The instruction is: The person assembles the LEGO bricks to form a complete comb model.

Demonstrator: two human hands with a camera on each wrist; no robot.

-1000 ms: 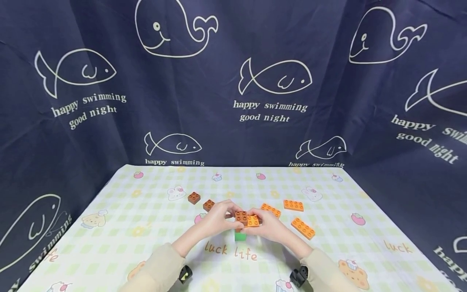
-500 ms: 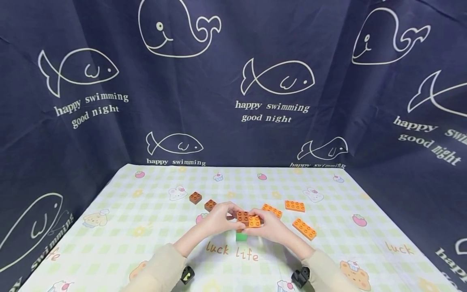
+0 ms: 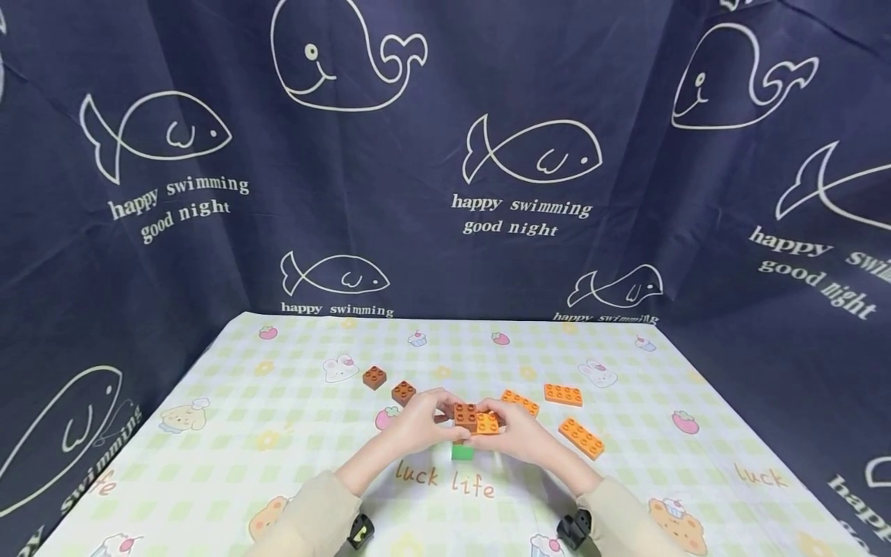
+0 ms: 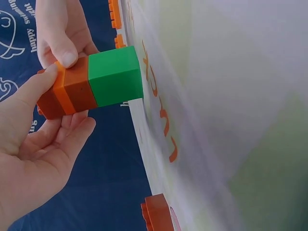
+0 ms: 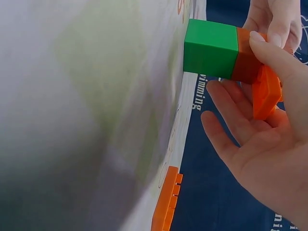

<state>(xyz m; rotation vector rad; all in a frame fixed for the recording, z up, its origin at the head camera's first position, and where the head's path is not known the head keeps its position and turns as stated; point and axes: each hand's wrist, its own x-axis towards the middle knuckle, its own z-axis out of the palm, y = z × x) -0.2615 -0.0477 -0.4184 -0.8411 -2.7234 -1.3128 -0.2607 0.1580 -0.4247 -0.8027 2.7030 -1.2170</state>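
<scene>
A small stack of toy building bricks stands between the two hands. At its base is a tall green block [image 4: 115, 77], with a lower brown brick [image 4: 81, 89] on it. Above that lies a thin orange brick [image 3: 489, 422] that juts out to the right, topped by an upper brown brick [image 3: 465, 418]. The left hand [image 3: 418, 423] pinches the upper brown brick between thumb and fingers. From the other side, the right hand [image 3: 518, 431] grips the stack at the orange brick, its thumb in front against the lower brown brick and its fingers behind.
Two loose brown bricks lie behind the left hand, one farther back [image 3: 374, 377] and one nearer [image 3: 404, 392]. Three orange bricks rest on the right: one behind the right hand [image 3: 520, 401], one at the back [image 3: 562, 394], one nearer [image 3: 581, 438]. A checked cloth [image 3: 278, 464] covers the table.
The head view has shifted slightly, moving the scene a little to the right. Both hands keep their hold on the stack, with hardly any movement.
</scene>
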